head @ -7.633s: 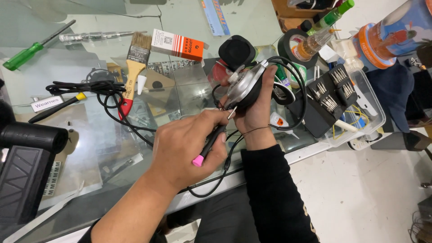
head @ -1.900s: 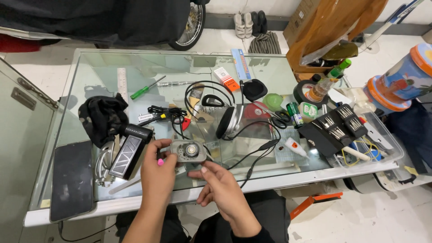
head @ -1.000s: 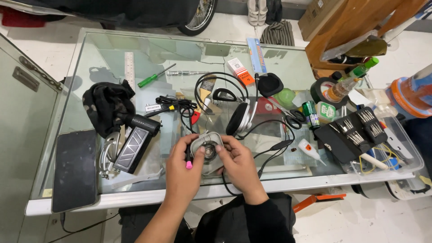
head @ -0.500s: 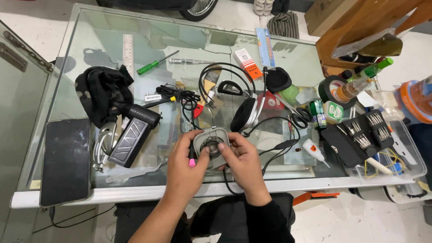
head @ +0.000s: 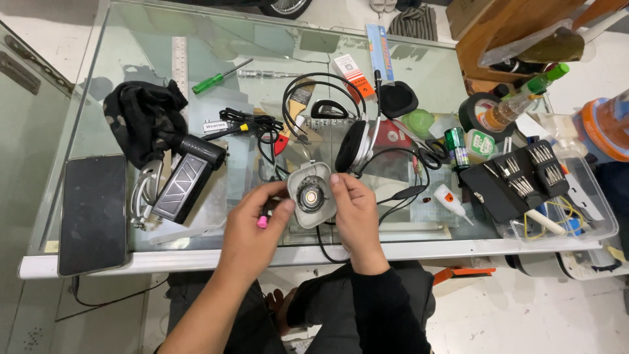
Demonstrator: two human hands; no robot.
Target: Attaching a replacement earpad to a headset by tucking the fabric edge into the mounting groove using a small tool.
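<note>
Since half a second ago, hands barely shifted. Grey earcup (head: 311,195): near table's (head: 196,252) front edge, gripped by closed left hand (head: 252,226) and right hand (head: 352,206), face-up for inspection. Headphones (head: 357,141) behind; pink-tipped tool tucked in left hand.

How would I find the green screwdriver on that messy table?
Start at the glass-topped table and look to its far left part, beyond the crumpled black cloth. The small screwdriver lies there slanted, beside a white ruler. Its bright green handle is unlike anything near it.
</note>
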